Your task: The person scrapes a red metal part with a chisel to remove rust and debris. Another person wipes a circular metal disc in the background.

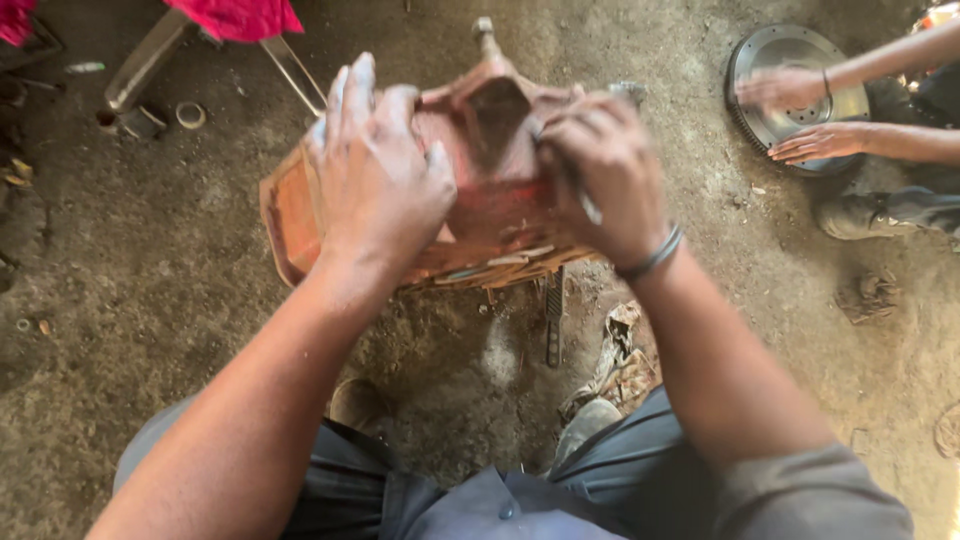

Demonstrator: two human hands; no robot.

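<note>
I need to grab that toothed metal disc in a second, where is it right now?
In the head view the toothed metal disc lies flat on the dirt floor at upper right, under another person's two hands, right of the red housing.

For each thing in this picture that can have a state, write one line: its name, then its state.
Red metal housing: resting on the dirt floor, paint worn, held by both hands.
Left hand: laid flat on the housing, fingers spread.
Right hand: closed round a thin tool, blurred.
Flywheel: lying flat, another person's two hands on it.
Flat metal tool: lying untouched below the housing.
Rag: crumpled on the ground.
</note>
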